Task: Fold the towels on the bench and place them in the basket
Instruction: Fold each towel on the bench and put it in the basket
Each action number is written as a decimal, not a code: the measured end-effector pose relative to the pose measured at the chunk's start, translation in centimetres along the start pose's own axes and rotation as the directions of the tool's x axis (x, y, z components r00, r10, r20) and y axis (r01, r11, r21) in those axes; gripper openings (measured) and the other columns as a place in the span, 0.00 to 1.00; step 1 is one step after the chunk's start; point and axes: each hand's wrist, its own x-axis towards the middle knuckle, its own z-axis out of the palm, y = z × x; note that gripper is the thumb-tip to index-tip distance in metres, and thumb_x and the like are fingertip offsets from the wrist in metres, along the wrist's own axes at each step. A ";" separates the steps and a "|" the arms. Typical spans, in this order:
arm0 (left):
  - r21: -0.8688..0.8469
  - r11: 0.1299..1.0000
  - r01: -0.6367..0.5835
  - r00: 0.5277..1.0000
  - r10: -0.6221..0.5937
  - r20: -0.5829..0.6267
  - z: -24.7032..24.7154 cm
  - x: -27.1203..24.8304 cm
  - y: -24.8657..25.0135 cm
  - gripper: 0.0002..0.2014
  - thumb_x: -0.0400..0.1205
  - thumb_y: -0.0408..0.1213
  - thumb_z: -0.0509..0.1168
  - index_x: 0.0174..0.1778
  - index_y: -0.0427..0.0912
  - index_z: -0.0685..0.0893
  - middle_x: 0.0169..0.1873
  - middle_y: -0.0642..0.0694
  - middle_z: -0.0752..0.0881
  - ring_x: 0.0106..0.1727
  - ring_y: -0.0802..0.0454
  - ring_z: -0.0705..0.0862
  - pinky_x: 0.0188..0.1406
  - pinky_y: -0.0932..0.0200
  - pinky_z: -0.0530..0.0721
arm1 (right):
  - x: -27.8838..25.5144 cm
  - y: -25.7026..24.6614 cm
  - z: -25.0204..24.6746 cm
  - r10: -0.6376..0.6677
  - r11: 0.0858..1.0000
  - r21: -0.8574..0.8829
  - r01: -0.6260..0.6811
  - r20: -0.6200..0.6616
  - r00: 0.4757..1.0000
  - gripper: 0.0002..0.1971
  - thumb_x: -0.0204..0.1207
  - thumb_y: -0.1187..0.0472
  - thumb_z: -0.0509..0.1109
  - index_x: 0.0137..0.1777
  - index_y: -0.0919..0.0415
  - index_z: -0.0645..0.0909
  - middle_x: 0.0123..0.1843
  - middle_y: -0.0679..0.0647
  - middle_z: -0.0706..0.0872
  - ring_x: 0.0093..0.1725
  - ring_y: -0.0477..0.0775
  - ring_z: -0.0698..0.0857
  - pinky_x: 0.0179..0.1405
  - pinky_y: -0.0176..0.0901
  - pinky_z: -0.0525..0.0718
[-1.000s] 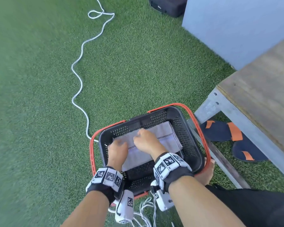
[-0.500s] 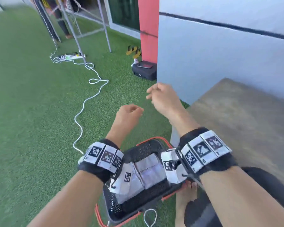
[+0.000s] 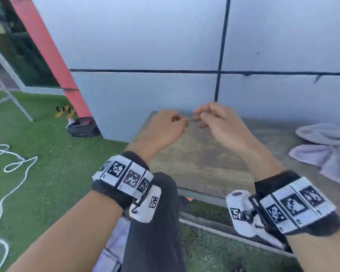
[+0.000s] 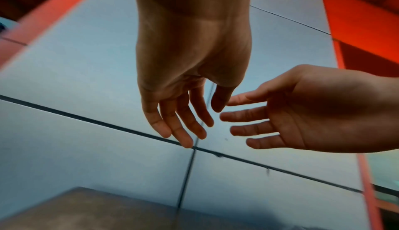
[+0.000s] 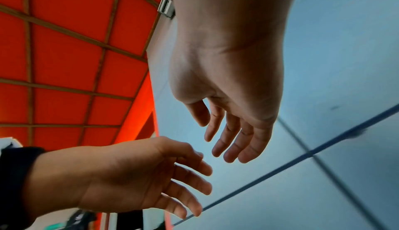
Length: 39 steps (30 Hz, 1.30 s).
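Your wrists: black bands (image 3: 114, 193), white tiles with square black codes (image 3: 294, 205), white camera pods (image 3: 145, 207); dark trousers (image 3: 153, 228).

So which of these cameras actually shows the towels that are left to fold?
The head view. It alone shows the unfolded towels, a crumpled pale heap at the right end of the bench, cut off by the frame edge. Both wrist views look up past the open fingers at the wall; the left wrist view catches only a bare bench corner.

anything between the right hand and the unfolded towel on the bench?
Nothing visible. The right hand hangs empty over the bench, fingers loose, next to the empty left hand. The crumpled towel lies further right on the bench, with only bare wood between them.
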 end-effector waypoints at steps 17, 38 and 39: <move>0.087 0.904 -0.420 0.715 0.270 0.645 34.0 1.7 10.5 0.12 0.83 0.37 0.65 0.57 0.33 0.85 0.55 0.42 0.86 0.52 0.51 0.80 0.56 0.52 0.80 | -10.8 23.9 -21.7 0.514 0.758 -0.277 -0.590 -0.303 0.803 0.10 0.85 0.53 0.62 0.56 0.59 0.77 0.55 0.56 0.78 0.48 0.54 0.77 0.47 0.46 0.75; 0.524 0.701 -0.483 0.866 0.293 0.406 36.4 5.3 7.8 0.09 0.87 0.43 0.61 0.55 0.42 0.81 0.53 0.44 0.80 0.48 0.37 0.84 0.40 0.47 0.79 | -6.2 24.7 -20.2 0.575 0.481 -0.622 -0.618 -0.308 0.758 0.24 0.83 0.47 0.56 0.72 0.61 0.73 0.76 0.63 0.74 0.78 0.68 0.67 0.70 0.63 0.72; 0.556 0.677 -0.481 0.870 0.290 0.400 35.8 5.4 7.5 0.08 0.87 0.41 0.60 0.50 0.42 0.81 0.51 0.43 0.82 0.44 0.38 0.82 0.38 0.48 0.77 | -6.1 24.8 -20.0 0.574 0.448 -0.653 -0.610 -0.313 0.757 0.25 0.83 0.47 0.57 0.73 0.61 0.73 0.77 0.63 0.73 0.78 0.68 0.66 0.70 0.63 0.71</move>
